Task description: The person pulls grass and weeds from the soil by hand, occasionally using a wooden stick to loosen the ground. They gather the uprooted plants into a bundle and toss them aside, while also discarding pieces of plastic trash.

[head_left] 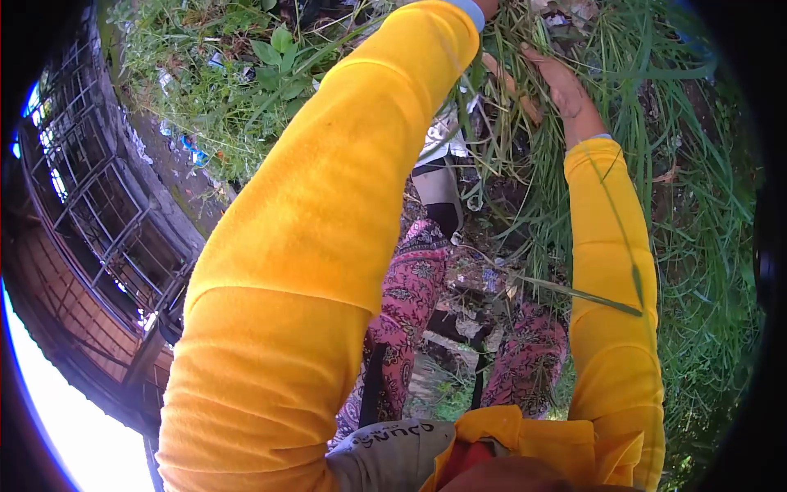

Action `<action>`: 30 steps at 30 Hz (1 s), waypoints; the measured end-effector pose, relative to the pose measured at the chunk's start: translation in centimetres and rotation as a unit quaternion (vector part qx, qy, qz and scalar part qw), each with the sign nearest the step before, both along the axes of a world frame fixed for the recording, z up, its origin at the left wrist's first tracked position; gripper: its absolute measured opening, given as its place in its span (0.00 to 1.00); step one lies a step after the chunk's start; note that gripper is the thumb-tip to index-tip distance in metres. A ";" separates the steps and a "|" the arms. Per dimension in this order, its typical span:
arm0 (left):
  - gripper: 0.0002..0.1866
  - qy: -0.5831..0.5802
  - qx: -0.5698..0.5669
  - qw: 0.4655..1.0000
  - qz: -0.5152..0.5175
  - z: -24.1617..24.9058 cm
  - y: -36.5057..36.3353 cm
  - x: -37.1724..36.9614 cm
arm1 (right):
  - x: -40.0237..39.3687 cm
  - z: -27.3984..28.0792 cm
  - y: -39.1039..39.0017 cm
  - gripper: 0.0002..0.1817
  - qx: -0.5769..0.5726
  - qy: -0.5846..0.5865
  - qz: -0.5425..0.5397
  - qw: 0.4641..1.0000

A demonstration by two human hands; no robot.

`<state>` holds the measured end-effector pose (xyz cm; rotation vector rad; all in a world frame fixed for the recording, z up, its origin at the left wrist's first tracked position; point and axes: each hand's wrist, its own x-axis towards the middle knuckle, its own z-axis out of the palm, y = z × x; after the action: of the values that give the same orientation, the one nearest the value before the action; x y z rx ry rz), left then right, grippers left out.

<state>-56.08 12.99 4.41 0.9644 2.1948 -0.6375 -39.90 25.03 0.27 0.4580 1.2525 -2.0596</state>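
Observation:
Long green grass (541, 189) hangs and lies tangled around my right hand (563, 86). That hand reaches up into the blades, and grass hides most of its fingers, so its grip is unclear. Just left of it, a curved brown piece (515, 92) shows between the stems; I cannot make out what it is. My left hand (490, 6) is cut off by the top edge, with only a bit near the wrist visible beside the grass. Both arms wear yellow sleeves.
Low leafy weeds (279, 61) grow at the upper left, with blue litter (193, 152) near them. A dark metal lattice structure (98, 205) stands at the left. My legs in pink patterned cloth (410, 287) and a dark-and-grey boot (438, 193) are below the hands.

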 end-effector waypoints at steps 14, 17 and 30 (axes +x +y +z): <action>0.14 0.030 0.046 0.981 0.184 -1.0 3.2 7.4 | -1.1 1.2 -0.5 0.19 -0.009 -0.165 -0.126 0.978; 0.16 0.013 0.072 0.930 0.361 -0.1 2.8 8.2 | -1.1 2.3 -0.1 0.18 -0.021 -0.212 -0.133 0.968; 0.19 -0.078 0.077 0.952 0.286 -8.8 1.7 4.1 | -1.2 -3.7 0.0 0.14 0.003 -0.237 -0.030 0.971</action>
<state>-51.98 14.73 -4.35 0.3888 2.2490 -0.1152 -41.13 25.05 -3.48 0.9388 0.9635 -1.8426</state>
